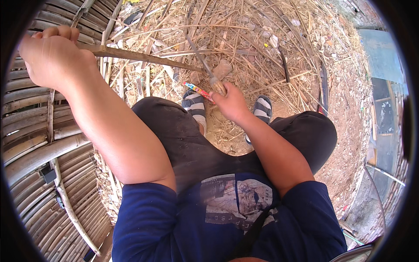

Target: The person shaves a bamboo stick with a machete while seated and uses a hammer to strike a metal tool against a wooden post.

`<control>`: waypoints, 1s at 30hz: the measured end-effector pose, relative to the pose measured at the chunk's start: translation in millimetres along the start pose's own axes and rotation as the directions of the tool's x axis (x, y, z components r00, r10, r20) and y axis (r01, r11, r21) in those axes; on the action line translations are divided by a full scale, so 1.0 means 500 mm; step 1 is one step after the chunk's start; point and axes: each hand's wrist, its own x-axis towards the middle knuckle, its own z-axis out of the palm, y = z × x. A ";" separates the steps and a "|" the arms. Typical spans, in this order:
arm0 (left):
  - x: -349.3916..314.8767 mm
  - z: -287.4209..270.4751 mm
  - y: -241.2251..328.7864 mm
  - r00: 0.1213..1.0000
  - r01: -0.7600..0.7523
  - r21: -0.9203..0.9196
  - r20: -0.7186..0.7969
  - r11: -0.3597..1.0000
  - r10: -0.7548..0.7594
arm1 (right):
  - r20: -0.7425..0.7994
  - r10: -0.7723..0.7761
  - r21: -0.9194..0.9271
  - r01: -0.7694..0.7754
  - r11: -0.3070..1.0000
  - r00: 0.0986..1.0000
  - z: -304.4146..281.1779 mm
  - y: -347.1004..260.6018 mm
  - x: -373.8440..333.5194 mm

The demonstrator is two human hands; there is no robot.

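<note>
My left hand (56,56) is raised at the upper left, its fingers wrapped round one end of a long split bamboo strip (135,56). The strip slants down to the right, and its far end meets or overlaps a knife near the handle. My right hand (232,104) is closed on the wooden handle of this knife (197,51), in front of my knees. The narrow grey blade points away and to the left. Beside my right hand is a thin, brightly coloured wrapper (198,91); whether my fingers touch it cannot be made out.
Dry straw, bamboo splinters and stones (222,69) cover the ground ahead. A slatted bamboo wall (26,118) stands close on my left. Sandals (262,109) on my feet flank the work spot. Bluish panels (384,56) stand at the far right.
</note>
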 end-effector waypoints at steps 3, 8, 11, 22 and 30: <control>-0.004 0.000 -0.005 1.000 -0.016 0.002 0.021 1.000 0.016 | -0.059 -0.131 0.186 0.140 0.972 0.990 -0.011 -0.052 -0.003; -0.007 0.003 -0.015 0.999 -0.012 0.070 -0.038 0.997 0.015 | 0.108 -0.031 -0.035 0.035 0.999 0.994 0.038 0.053 -0.010; 0.008 -0.002 -0.045 0.993 0.052 0.032 -0.111 0.998 -0.048 | 0.206 0.106 -0.260 -0.050 0.964 0.973 0.084 0.127 0.005; -0.014 0.036 -0.027 0.999 0.011 0.035 0.035 0.999 -0.013 | 0.222 0.204 -0.160 -0.170 0.972 0.954 0.022 0.097 0.046; 0.005 0.018 -0.050 1.000 0.022 0.030 0.008 0.999 -0.022 | 0.008 -0.004 0.096 0.004 0.995 1.000 0.013 0.038 0.035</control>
